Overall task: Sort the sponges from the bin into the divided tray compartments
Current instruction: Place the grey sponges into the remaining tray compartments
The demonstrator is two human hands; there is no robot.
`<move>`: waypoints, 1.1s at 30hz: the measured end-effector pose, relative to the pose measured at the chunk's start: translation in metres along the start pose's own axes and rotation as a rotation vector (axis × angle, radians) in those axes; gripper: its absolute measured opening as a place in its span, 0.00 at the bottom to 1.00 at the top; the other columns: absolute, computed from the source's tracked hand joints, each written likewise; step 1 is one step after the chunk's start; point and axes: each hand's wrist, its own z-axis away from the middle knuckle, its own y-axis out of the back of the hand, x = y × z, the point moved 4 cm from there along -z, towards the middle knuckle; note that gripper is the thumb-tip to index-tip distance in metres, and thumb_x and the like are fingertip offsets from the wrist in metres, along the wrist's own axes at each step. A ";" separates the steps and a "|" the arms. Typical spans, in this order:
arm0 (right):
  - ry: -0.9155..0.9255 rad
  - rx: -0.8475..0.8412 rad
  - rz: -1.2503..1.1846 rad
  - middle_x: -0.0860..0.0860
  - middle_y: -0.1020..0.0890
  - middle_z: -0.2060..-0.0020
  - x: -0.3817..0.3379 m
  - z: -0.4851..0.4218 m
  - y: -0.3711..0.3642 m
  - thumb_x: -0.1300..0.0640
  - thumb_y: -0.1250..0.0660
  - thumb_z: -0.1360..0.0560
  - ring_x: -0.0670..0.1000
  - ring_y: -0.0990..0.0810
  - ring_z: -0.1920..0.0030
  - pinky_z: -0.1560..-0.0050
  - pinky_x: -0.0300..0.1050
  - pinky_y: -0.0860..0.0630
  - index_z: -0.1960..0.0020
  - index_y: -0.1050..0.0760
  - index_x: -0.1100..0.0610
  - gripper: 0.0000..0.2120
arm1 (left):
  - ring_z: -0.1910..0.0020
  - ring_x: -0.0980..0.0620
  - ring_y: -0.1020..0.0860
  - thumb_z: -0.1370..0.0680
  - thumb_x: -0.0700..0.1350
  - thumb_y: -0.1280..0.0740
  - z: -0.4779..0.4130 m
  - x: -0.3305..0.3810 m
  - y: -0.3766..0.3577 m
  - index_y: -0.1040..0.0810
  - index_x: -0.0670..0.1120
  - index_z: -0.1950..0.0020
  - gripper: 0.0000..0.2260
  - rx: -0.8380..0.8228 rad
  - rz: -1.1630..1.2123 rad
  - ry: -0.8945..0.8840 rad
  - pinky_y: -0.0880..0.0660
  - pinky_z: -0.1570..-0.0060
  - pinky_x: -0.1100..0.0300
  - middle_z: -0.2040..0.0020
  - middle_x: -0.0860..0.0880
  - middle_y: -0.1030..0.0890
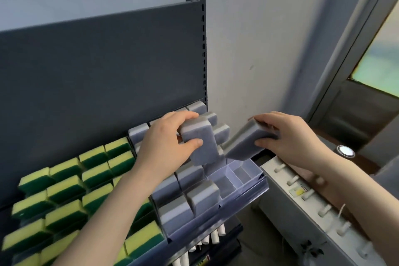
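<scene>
Sponges fill both of my hands: my left hand (166,144) grips an upright grey sponge (199,142), thumb on its near face and fingers curled over its top, while my right hand (287,136) grasps a tilted grey sponge (244,143) by its far end, thumb beneath and fingers wrapped over the upper edge. I hold the two just beside each other, above the clear divided tray (258,176) that sits on the sloping shelf. The lower end of the tilted one hangs over the tray's right-hand compartments, whose bare bottoms show; whether it touches the upright one I cannot tell. Other grey sponges (201,197) stand on edge in the tray's near and far compartments. To the left, rows of yellow-and-green sponges (64,179) fill the neighbouring section. A dark back panel (103,67) rises behind the shelf, and a white unit with pegs (302,198) stands to my right, below my forearm
</scene>
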 end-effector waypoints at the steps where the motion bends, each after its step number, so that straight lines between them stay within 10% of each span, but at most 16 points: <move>1: 0.025 -0.025 -0.006 0.46 0.20 0.50 0.004 -0.003 0.001 0.61 0.27 0.32 0.50 0.22 0.50 0.50 0.45 0.26 0.39 0.24 0.52 0.22 | 0.48 0.59 0.26 0.31 0.48 0.24 0.000 0.003 -0.003 0.24 0.57 0.39 0.22 0.008 -0.005 0.014 0.25 0.48 0.59 0.47 0.62 0.25; 33: 0.484 -0.386 0.030 0.50 0.21 0.48 0.070 -0.026 -0.046 0.58 0.32 0.30 0.54 0.25 0.46 0.49 0.47 0.26 0.37 0.26 0.51 0.21 | 0.40 0.59 0.28 0.26 0.48 0.29 0.043 0.045 -0.089 0.27 0.57 0.35 0.21 -0.026 -0.234 0.412 0.27 0.42 0.60 0.38 0.60 0.27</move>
